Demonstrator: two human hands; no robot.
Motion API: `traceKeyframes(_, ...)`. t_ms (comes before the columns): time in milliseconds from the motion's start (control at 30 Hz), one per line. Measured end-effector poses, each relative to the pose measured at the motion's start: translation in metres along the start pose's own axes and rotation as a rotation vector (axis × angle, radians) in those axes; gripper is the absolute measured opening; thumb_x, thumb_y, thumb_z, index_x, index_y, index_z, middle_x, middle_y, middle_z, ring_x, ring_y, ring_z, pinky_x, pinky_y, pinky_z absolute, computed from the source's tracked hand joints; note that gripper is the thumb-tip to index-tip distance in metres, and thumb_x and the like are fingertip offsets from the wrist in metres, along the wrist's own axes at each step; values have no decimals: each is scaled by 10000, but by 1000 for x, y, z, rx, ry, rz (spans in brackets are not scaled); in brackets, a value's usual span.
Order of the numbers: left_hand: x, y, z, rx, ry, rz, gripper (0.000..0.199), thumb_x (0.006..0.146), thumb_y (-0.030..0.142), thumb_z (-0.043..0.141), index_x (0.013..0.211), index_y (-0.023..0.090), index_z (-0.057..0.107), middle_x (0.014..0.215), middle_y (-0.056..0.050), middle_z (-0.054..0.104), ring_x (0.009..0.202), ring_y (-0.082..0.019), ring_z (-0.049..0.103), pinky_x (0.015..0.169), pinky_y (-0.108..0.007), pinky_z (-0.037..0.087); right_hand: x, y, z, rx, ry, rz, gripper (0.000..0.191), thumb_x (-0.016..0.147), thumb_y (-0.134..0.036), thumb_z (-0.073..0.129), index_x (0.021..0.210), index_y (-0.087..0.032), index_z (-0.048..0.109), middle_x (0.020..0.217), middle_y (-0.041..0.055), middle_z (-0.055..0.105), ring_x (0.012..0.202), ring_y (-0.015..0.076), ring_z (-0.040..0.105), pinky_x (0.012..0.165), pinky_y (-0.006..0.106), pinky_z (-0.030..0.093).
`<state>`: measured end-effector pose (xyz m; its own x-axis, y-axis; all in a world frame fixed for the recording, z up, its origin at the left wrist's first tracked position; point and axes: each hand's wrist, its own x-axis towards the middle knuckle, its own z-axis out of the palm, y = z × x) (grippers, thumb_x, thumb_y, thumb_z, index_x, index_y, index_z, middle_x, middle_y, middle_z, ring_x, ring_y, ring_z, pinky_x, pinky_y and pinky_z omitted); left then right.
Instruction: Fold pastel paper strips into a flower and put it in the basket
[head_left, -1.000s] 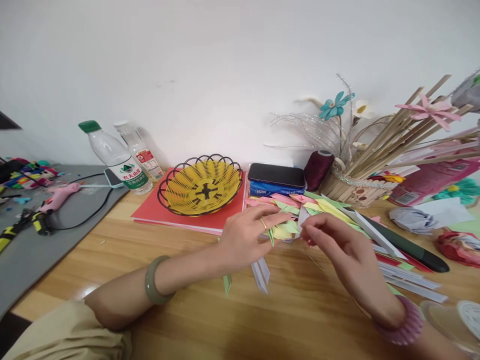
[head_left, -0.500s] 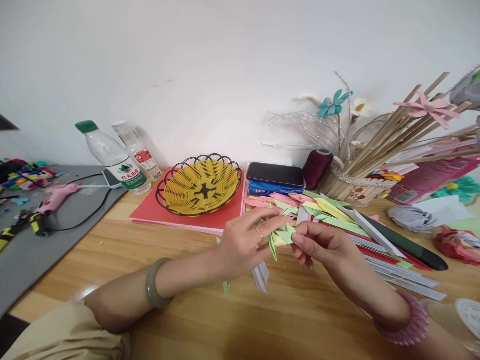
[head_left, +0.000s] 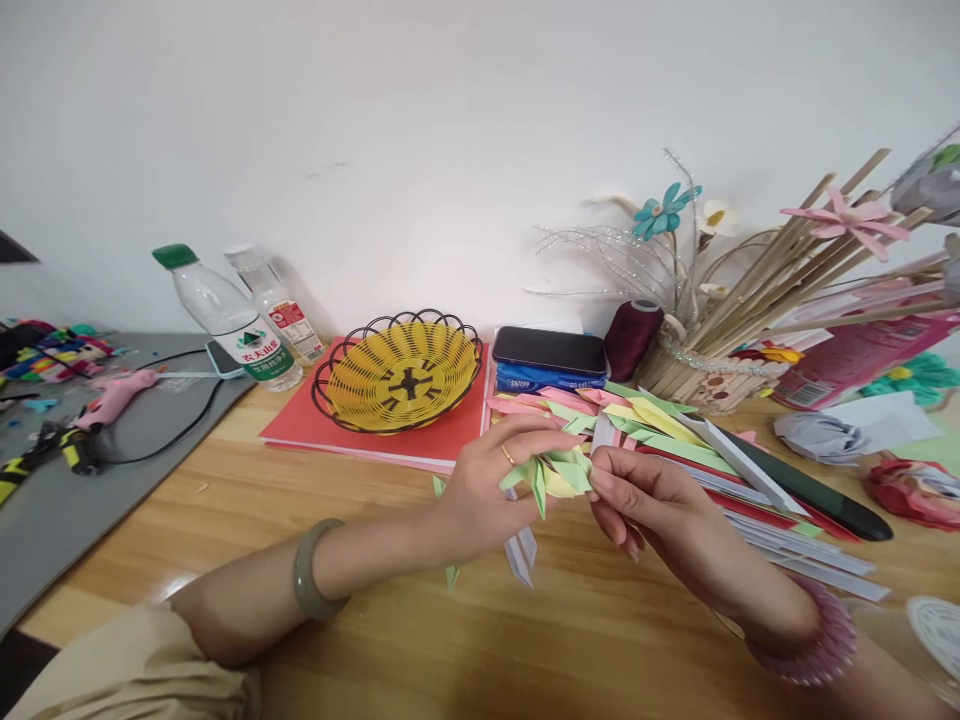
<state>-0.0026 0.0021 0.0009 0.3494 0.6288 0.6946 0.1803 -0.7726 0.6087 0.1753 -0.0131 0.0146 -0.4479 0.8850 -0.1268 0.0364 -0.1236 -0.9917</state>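
Note:
A folded green and yellow paper piece is held above the table, in front of the pile of coloured strips. My left hand, with a gold ring, has its fingers wrapped round the piece's left side. At its right edge, the thumb and fingertips of my right hand pinch the same piece. Beneath my left hand, white folded strips and a small green strip lie on the wooden table. Pink, green and yellow folded strips are heaped just behind my right hand.
A yellow basket rests on red paper. Bottles stand at the left beside a pink glue gun. A phone lies on a blue pack, near a thread spool and a stick-filled holder. A plastic cup is front right.
My left fingers have drawn back slightly from the top of the paper piece, showing more of it. My right hand has shifted slightly right, its thumb and fingertips still at the edge.

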Motion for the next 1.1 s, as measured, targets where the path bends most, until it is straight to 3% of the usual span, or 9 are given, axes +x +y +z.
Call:
traceKeyframes(133, 4, 1, 1, -279, -32, -313, 387, 651, 221, 682, 1014, 193, 551, 1045, -67, 574, 1008, -178, 531, 888, -306, 430, 3, 4, -5, -17, 155, -45, 321, 791, -433, 527, 606, -174, 487, 511, -41, 453, 446, 64, 388, 422, 198, 284)
traceKeyframes(233, 7, 0, 0, -422, -65, -483, 445, 628, 246, 703, 1032, 191, 524, 1121, -67, 540, 1075, -185, 494, 939, -319, 383, 5, 5, -8, -74, 306, -170, 204, 783, -386, 552, 716, -195, 529, 666, -27, 500, 562, 84, 433, 496, 202, 343)
traceKeyframes(333, 9, 0, -1, -533, -103, -621, 452, 607, 276, 714, 1003, 186, 517, 1097, -63, 542, 1006, -182, 527, 883, -317, 411, 5, 4, -7, -170, 337, -244, 161, 776, -369, 564, 829, -216, 554, 773, -16, 528, 673, 108, 474, 599, 216, 390)
traceKeyframes(467, 9, -1, -1, -631, -213, -764, 453, 573, 271, 733, 966, 172, 530, 977, -48, 579, 862, -160, 570, 789, -305, 442, 4, 1, -6, -253, 346, -239, 175, 770, -382, 565, 809, -212, 564, 720, -20, 544, 634, 109, 474, 580, 221, 388)
traceKeyframes(633, 11, -11, -5, -710, -291, -759, 452, 564, 266, 733, 979, 178, 577, 1005, -53, 601, 941, -182, 556, 846, -315, 408, 5, 1, -8, -344, 364, -173, 226, 764, -412, 556, 732, -189, 581, 660, -14, 540, 601, 115, 458, 545, 226, 366)
traceKeyframes(733, 14, -15, -7, -869, -286, -757, 325, 660, 378, 618, 871, 132, 635, 1005, -81, 627, 990, -206, 550, 904, -327, 377, 6, 2, -7, -404, 352, -140, 266, 778, -427, 527, 689, -183, 578, 619, -13, 524, 570, 113, 440, 517, 226, 349)
traceKeyframes(833, 15, -13, -5, -687, -149, -872, 249, 672, 350, 624, 795, 134, 620, 856, -64, 659, 837, -171, 597, 794, -308, 431, 5, 2, -4, -457, 326, -156, 261, 778, -421, 530, 695, -182, 594, 621, -5, 546, 572, 117, 457, 510, 223, 357)
traceKeyframes(967, 14, -3, 0, -446, -200, -851, 213, 623, 281, 673, 762, 128, 620, 779, -51, 658, 715, -136, 596, 673, -255, 454, 0, 3, 4, -602, 350, -272, 225, 782, -385, 539, 687, -187, 590, 624, 3, 571, 566, 123, 478, 507, 234, 367)
traceKeyframes(1100, 13, 5, 0, -270, -169, -798, 185, 666, 257, 624, 790, 126, 667, 846, -79, 688, 762, -159, 614, 691, -265, 469, -3, 3, 9, -732, 387, -395, 183, 807, -337, 518, 709, -194, 576, 612, -4, 559, 542, 120, 482, 489, 241, 363)
